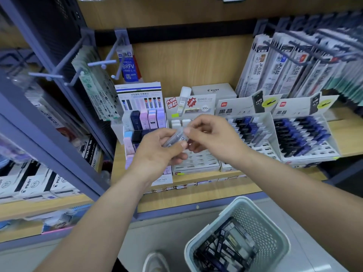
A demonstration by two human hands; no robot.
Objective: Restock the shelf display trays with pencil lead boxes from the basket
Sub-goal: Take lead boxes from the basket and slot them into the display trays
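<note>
Light wooden shelf [196,186] carrying white cardboard display trays [196,163]; pale perforated plastic basket [261,224] below.
Left grip [157,152] and right grip [212,136] meet above the middle tray, fingers curled, both pinching one small clear plastic pencil lead box [176,137]; dark lead boxes [225,248] lie in the basket.

I am looking into a stationery shop. In front of me a wooden shelf [196,195] carries cardboard display trays [310,157] with printed header cards, their slots filled with small dark and blue lead cases [298,132]. Pen refill packs [261,65] hang in dense rows from metal hooks [102,62]. Small price labels [181,186] run along the shelf's front edge. White Pilot-branded boxes [29,185] fill the neighbouring shelf on the left, and a pale plastic basket [261,226] of stock stands on the floor.
</note>
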